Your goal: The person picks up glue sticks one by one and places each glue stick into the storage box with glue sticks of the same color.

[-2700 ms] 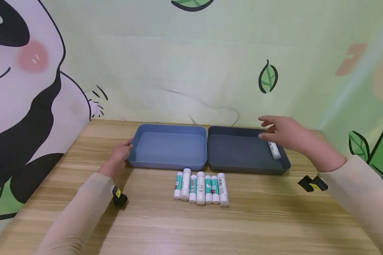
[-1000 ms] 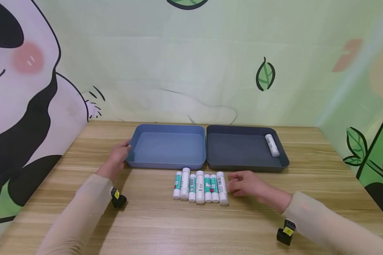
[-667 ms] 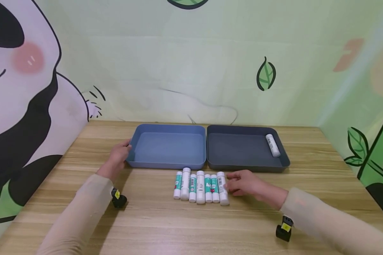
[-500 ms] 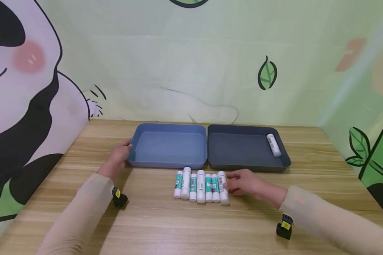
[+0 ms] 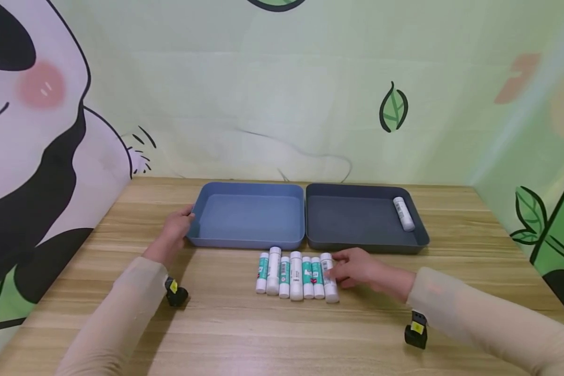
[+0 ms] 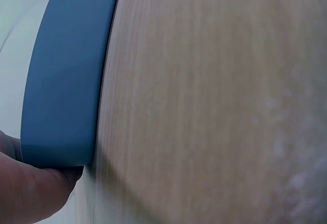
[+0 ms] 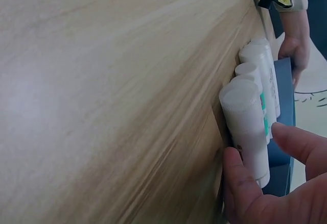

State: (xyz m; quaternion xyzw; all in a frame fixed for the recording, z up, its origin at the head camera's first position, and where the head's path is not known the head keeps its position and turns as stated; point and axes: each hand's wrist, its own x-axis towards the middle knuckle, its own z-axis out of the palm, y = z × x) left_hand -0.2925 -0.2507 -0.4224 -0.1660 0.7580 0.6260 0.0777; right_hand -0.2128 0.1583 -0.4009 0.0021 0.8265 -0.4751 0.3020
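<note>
Several glue sticks lie side by side on the table in the head view, some small with green labels [image 5: 284, 277], others larger and white. At the right end of this row, my right hand [image 5: 357, 267] pinches a large white glue stick [image 5: 329, 284]. In the right wrist view its thumb and a finger lie on either side of that stick [image 7: 246, 127]. My left hand [image 5: 175, 228] holds the left side of the blue tray [image 5: 246, 244]. Seen from the left wrist, its fingers are at the corner of the blue tray [image 6: 64, 91].
Touching the blue tray on its right is a dark grey tray [image 5: 366, 247]. One white glue stick [image 5: 403, 214] lies in it near the right wall. Behind the wooden table [image 5: 244, 334] hangs a light green backdrop [image 5: 244, 94] with a printed panda.
My right hand has come from above the dark tray down to the row's right end, and its thumb has moved onto the white glue stick. The left hand stays at the blue tray.
</note>
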